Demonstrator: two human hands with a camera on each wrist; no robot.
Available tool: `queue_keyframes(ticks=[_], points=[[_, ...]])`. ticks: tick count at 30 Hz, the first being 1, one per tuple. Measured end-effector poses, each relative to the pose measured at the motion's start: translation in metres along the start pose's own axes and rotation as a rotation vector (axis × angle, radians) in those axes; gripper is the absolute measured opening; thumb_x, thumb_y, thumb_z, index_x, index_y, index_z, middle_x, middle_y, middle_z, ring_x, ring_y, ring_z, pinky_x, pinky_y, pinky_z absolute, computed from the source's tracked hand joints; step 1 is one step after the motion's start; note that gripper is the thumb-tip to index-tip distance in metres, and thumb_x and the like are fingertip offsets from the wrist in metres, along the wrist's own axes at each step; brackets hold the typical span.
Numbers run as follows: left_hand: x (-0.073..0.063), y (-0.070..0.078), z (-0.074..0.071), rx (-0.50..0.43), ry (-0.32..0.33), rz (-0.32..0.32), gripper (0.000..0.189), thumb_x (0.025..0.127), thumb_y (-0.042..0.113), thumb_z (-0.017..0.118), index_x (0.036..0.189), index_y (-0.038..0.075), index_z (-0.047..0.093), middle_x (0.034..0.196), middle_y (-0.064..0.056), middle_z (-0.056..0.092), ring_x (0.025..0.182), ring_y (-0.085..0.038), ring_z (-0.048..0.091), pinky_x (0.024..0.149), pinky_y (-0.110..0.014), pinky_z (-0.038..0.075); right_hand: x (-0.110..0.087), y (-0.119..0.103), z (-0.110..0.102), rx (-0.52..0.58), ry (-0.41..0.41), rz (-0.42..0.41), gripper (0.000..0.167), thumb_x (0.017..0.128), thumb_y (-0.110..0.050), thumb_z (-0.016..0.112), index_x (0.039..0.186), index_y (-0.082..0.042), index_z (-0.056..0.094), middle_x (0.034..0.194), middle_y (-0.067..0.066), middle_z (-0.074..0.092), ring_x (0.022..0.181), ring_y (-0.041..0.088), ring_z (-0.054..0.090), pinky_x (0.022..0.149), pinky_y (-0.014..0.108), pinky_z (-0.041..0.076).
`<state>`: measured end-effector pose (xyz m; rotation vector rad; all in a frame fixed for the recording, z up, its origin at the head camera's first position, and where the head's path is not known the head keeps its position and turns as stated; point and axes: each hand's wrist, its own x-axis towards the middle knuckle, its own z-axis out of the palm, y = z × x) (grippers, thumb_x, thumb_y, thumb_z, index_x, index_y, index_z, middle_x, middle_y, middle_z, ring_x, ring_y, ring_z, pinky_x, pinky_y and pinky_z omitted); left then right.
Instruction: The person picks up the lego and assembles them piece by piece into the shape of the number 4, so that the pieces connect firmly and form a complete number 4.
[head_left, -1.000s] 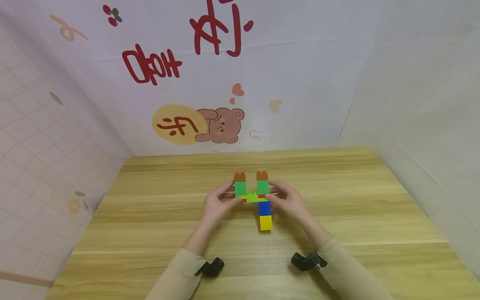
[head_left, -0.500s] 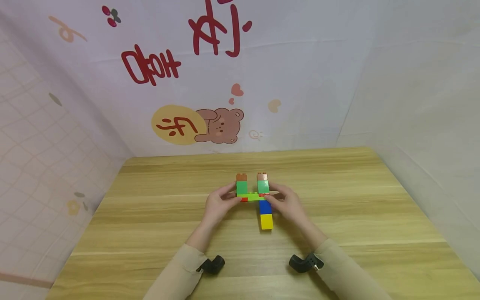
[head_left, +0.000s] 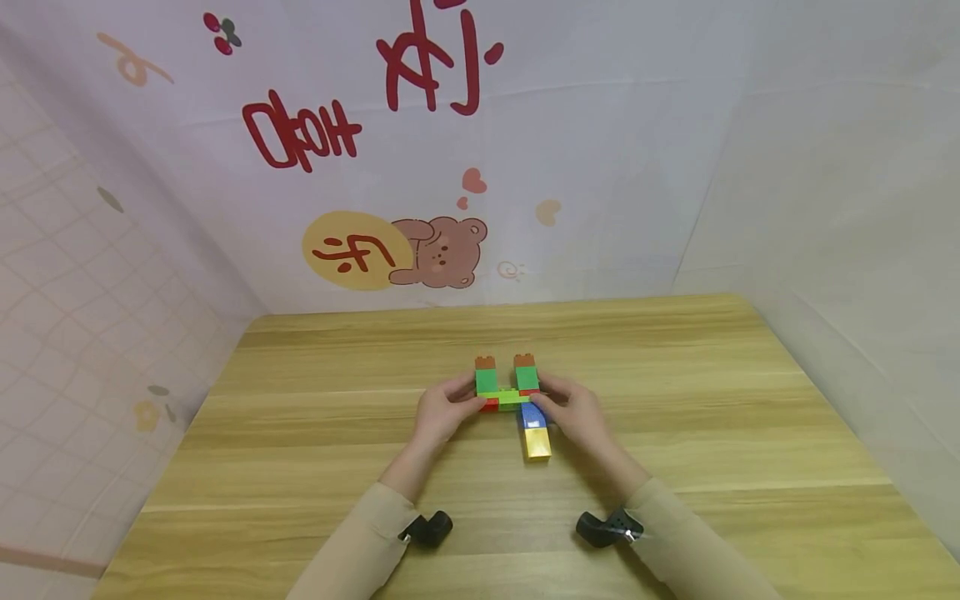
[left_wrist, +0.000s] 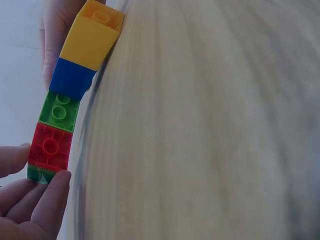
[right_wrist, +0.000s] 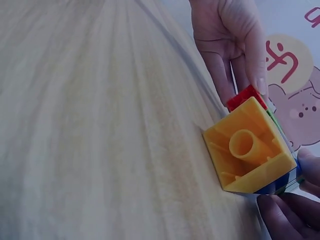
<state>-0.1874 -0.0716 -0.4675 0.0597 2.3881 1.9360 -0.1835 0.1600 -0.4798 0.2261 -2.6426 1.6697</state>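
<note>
Both hands hold one joined toy-brick figure over the table. Two green bricks point(head_left: 487, 380) with brown bricks point(head_left: 485, 363) at their far ends stick out from a light green brick point(head_left: 508, 399). A red brick point(left_wrist: 50, 147) sits at the left end, a blue brick point(head_left: 533, 414) and a yellow brick point(head_left: 537, 443) at the right end, nearest the person. My left hand point(head_left: 442, 412) pinches the left end by the red brick. My right hand point(head_left: 576, 413) pinches the right end near the blue brick. In the right wrist view, the yellow brick's hollow underside point(right_wrist: 244, 145) shows.
The wooden table point(head_left: 315, 467) spreads around the hands. A printed cloth point(head_left: 600, 150) hangs behind its far edge, and pale cloth walls stand at both sides. Black wrist devices point(head_left: 427, 529) sit at both sleeve cuffs.
The brown-topped far ends of the figure have tipped a little toward the person. My left hand has shifted slightly right with it; both hands keep their hold.
</note>
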Motion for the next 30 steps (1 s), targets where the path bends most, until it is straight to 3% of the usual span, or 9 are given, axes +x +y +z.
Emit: queue_keyframes(ticks=[4,11,17,23,30], points=[[0.002,-0.0027,0.0005,-0.018,-0.011,0.0,0.046,0.086,0.005,0.076,0.13,0.001,0.064,0.128,-0.017,0.063,0.114,-0.03,0.063,0.087,-0.032,0.055,-0.0008,0.0012,0.0014,-0.01,0.014,0.013,0.048,0.092,-0.019,0.073,0.136,-0.005,0.06,0.131,0.013,0.063,0.116,0.028,0.062,0.098,0.043,0.048],[0.0017,-0.0043,-0.0007,-0.004,-0.024,-0.016,0.046,0.088,0.006,0.075,0.131,0.0,0.063,0.129,-0.016,0.063,0.117,-0.031,0.062,0.089,-0.034,0.054,-0.0029,0.0037,0.0028,-0.02,0.038,0.03,0.048,0.091,-0.02,0.074,0.135,-0.005,0.061,0.123,0.014,0.067,0.107,0.026,0.066,0.093,0.041,0.052],[0.0029,-0.0046,-0.0003,-0.015,-0.038,-0.023,0.045,0.087,0.005,0.075,0.131,0.001,0.063,0.129,-0.016,0.063,0.117,-0.031,0.061,0.088,-0.034,0.054,-0.0028,0.006,0.0026,-0.054,0.041,0.032,0.048,0.09,-0.021,0.075,0.134,-0.005,0.062,0.127,0.015,0.065,0.117,0.03,0.061,0.098,0.043,0.049],[0.0042,-0.0046,-0.0004,-0.044,-0.04,-0.06,0.044,0.087,0.003,0.075,0.13,0.001,0.064,0.127,-0.016,0.064,0.117,-0.03,0.061,0.086,-0.032,0.055,-0.0012,0.0077,0.0028,-0.064,0.026,0.075,0.049,0.091,-0.026,0.074,0.136,-0.01,0.062,0.132,0.012,0.062,0.122,0.03,0.057,0.101,0.045,0.046],[0.0049,-0.0046,-0.003,-0.061,-0.063,-0.096,0.045,0.089,0.003,0.073,0.132,0.001,0.062,0.128,-0.017,0.064,0.117,-0.031,0.061,0.086,-0.033,0.055,0.0012,0.0096,0.0027,-0.046,0.013,0.088,0.051,0.09,-0.026,0.075,0.137,-0.009,0.061,0.131,0.013,0.063,0.118,0.029,0.06,0.1,0.044,0.047]])
